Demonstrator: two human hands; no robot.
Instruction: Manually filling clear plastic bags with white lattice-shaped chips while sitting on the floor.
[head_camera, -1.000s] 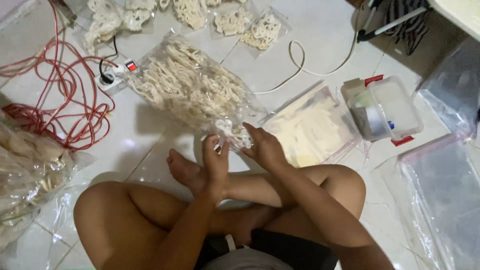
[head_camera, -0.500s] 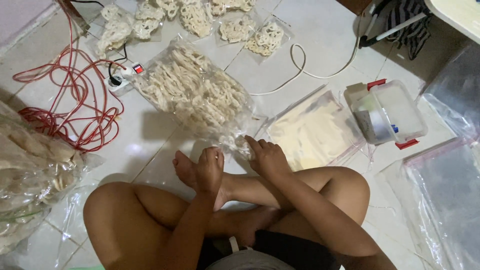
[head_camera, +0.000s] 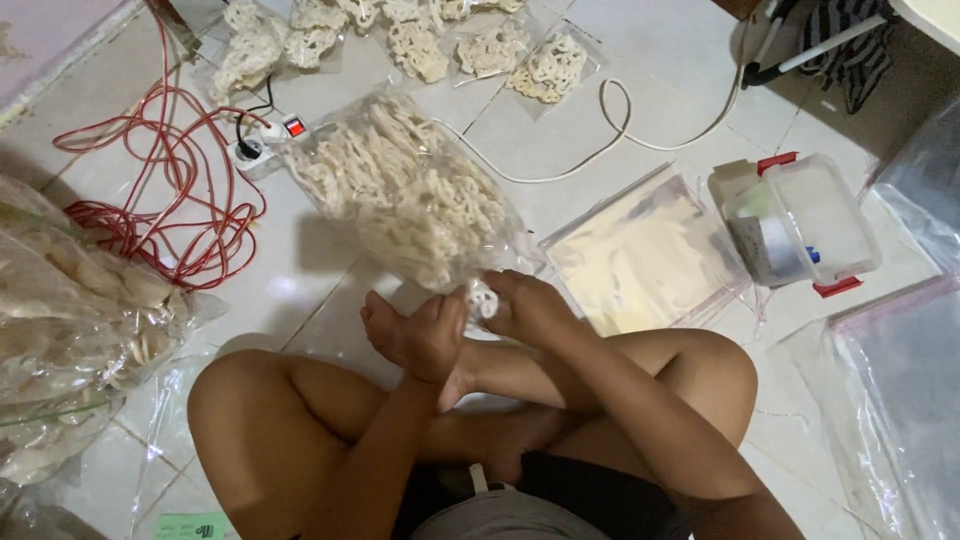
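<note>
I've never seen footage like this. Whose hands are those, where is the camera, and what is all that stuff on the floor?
There is no machine here: the camera sits on a person's head and looks down at their crossed legs and bare hands. The left hand and right hand together pinch the near end of a clear bag of pale crackers. On the tiled floor lie smaller packed cracker bags, a coiled red cable, a white power strip, a stack of empty clear bags and a clear box with red clips. Another large cracker bag sits on the left.
</note>
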